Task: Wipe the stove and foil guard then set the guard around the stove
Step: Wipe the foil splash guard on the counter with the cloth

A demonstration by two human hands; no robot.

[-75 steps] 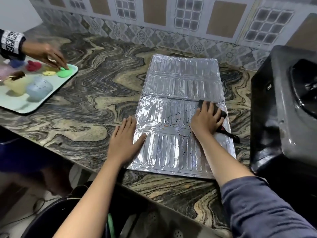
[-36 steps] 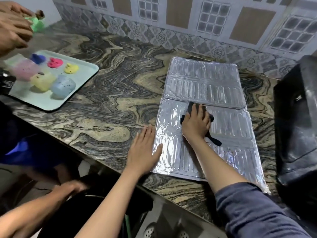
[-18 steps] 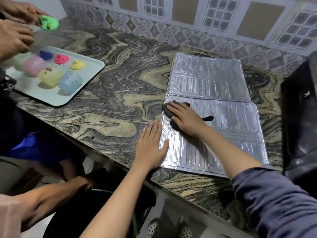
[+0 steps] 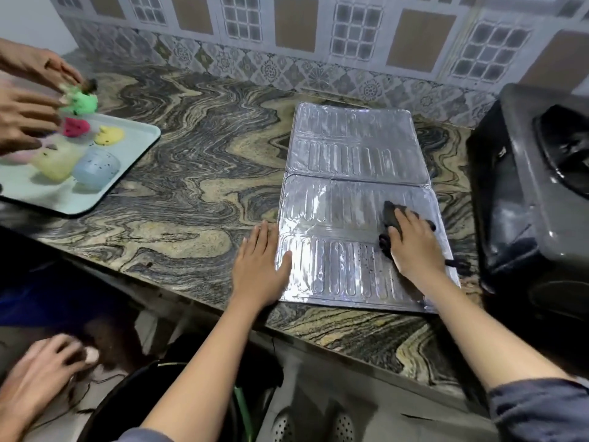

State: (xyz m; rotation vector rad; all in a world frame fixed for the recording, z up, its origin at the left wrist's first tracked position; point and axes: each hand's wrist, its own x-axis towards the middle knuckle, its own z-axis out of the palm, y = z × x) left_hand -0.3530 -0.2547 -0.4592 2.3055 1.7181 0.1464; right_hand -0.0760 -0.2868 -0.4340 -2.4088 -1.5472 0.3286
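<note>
The silver foil guard lies flat and unfolded on the marble counter. My right hand presses a dark cloth onto the guard's near right panel. My left hand lies flat with fingers apart, its palm on the counter and its thumb on the guard's near left edge. Small dark specks dot the near panel between my hands. The black stove stands at the right, right beside the guard.
At the far left, another person's hands hold a green piece over a pale tray of coloured moulds. A further hand shows below the counter edge. The tiled wall runs behind.
My right hand has swept the cloth from the guard's left side across to its right side. My left hand stayed flat on the near left edge.
</note>
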